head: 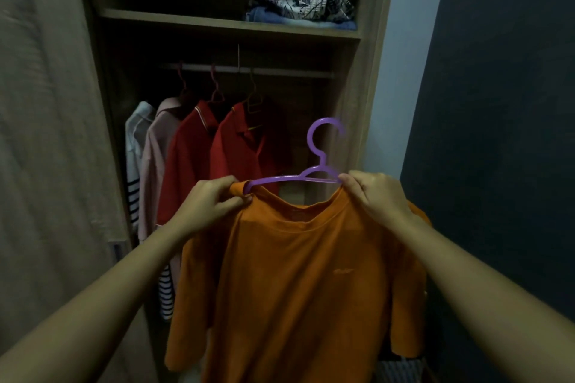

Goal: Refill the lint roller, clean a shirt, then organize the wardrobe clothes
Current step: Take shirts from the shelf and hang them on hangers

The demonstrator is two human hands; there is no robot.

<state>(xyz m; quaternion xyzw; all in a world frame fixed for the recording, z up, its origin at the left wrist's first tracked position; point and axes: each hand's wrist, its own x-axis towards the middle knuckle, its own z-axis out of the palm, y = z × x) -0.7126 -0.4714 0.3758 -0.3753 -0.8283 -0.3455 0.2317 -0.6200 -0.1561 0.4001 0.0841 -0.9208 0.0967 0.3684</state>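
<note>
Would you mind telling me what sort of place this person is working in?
Probably a bedroom, at an open wooden wardrobe: shirts hang from its rail, folded clothes lie on the shelf above, and an orange T-shirt is held with a purple hanger.

This is a home, most likely a bedroom, seen from in front of an open wooden wardrobe (370, 71) that fills the middle of the frame, its door (46, 134) swung out at the left. A shelf (217, 23) near the top holds a pile of folded clothes (305, 0), and on the rail (280, 70) below it hang everyday shirts (193, 165) in white with stripes, pink and red. An orange shirt (295, 274) on a purple hanger (320, 149) fills the lower middle, and painted walls (497, 102), one pale and one dark, close the right side.
</note>
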